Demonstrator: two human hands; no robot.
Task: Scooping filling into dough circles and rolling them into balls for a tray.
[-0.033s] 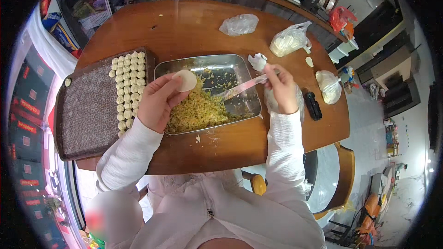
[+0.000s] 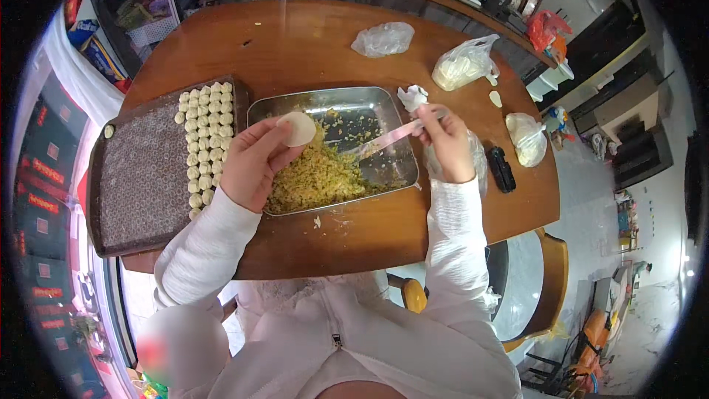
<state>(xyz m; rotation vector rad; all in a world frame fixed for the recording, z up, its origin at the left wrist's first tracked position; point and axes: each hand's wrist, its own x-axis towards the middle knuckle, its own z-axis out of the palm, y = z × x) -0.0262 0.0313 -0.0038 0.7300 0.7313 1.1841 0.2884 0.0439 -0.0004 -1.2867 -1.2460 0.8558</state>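
My left hand (image 2: 252, 161) pinches a round, pale dough wrapper (image 2: 300, 129) between thumb and fingers, above the left side of a rectangular metal pan (image 2: 396, 107). Chopped yellow-green filling (image 2: 314, 181) is heaped in the pan's near left part, with scraps spread over its bottom. In my right hand (image 2: 449, 142), just beyond the pan's right edge, is the end of a long, flat, pale utensil (image 2: 390, 137). It slants down leftward into the pan, its far end at the filling; the shape of that end is hard to make out.
Left of the pan, a dark baking tray (image 2: 136, 185) holds rows of small dumplings (image 2: 204, 129) along its right side. Plastic bags with pale contents (image 2: 461, 66) (image 2: 526, 140), a crumpled clear bag (image 2: 382, 40), a white crumpled tissue (image 2: 412, 97) and a black object (image 2: 501, 171) lie on the wooden table.
My right hand has shifted very slightly to the left with the utensil. My left hand and the wrapper stay in place.
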